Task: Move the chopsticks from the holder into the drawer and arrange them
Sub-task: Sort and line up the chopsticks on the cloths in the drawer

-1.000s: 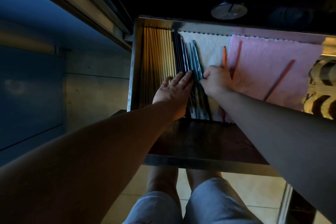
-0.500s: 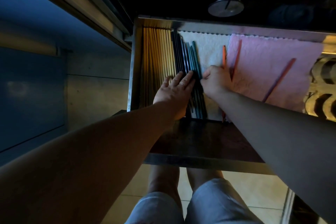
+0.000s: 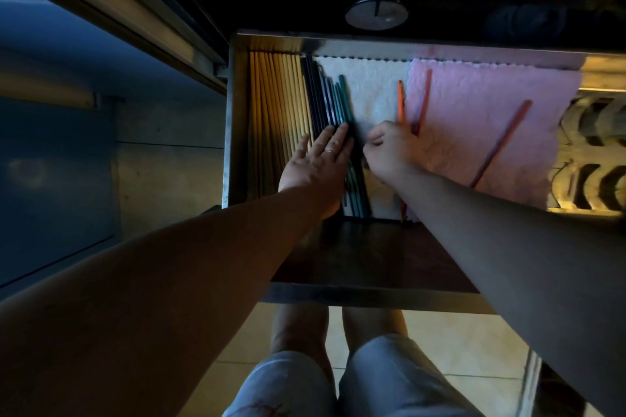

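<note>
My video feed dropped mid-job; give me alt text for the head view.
Both hands work in an open drawer: the left hand lies flat on dark chopsticks beside yellow ones, the right hand curled alongside. Three reddish chopsticks lie loose on the cloths.

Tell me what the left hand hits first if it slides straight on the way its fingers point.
The left hand lies flat, fingers toward the drawer's back wall. It would likely ride along the dark chopsticks and meet that wall first; depth is unclear.

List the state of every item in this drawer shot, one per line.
drawer: pulled open
wooden chopsticks: packed side by side
dark chopsticks: bunched beside them
left hand: flat, pressing the row
right hand: curled
orange chopstick: loose
red chopsticks: scattered on pink cloth
</note>
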Demonstrator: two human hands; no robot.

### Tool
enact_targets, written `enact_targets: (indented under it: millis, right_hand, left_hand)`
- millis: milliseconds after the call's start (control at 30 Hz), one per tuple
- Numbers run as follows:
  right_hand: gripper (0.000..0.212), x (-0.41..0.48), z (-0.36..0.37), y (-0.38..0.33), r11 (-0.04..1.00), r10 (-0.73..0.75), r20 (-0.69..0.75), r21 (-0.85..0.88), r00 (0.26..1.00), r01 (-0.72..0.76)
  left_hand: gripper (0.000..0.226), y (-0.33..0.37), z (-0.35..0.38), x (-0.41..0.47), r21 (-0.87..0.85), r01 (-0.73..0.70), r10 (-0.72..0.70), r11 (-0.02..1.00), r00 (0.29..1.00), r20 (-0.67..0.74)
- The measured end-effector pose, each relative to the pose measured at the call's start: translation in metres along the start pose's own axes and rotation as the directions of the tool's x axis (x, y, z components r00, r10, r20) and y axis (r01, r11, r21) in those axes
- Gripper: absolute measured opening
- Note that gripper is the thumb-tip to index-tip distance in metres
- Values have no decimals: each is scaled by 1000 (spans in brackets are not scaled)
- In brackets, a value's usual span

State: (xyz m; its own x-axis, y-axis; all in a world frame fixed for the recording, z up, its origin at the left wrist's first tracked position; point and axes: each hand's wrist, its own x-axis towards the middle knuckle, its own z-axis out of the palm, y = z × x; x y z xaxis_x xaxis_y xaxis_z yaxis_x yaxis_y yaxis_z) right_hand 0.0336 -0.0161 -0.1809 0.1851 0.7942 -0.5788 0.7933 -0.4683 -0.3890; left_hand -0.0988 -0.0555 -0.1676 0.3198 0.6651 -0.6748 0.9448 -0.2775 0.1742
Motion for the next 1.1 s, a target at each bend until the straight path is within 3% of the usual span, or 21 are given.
enact_targets:
  millis: [233,367,567,700,933,1000,1100]
  right_hand:
    - [19,2,-25,38,989,-44,-53,140,998,51]
    - [18,-1,-54,59,993,-29,-22,115,999,31]
    - [24,-8,-92,88,999,30,-42,-18,999,-30]
    - [27,-4,-110,113,985,48,-89,-158,995,-62]
    - [33,19,-114,155,975,153,-123,-143,981,-170]
    - [40,23,-114,159,971,165,-117,-152,979,-182]
    - [68,38,-96,178,959,180,-82,-208,980,-193]
  left_hand:
    - [71,33,-10,9,-91,-54,48,994,996,-70]
    - [54,63,-20,13,-245,17,-49,969,991,-123]
    - [35,104,-29,33,-500,133,-177,856,983,-41]
    - [37,125,-28,51,-558,216,-267,801,964,-10]
    - [27,146,-26,70,-491,377,-437,786,900,-8]
    - [26,148,-26,72,-499,395,-461,771,887,-10]
    - [29,149,-27,74,-536,424,-486,730,873,29]
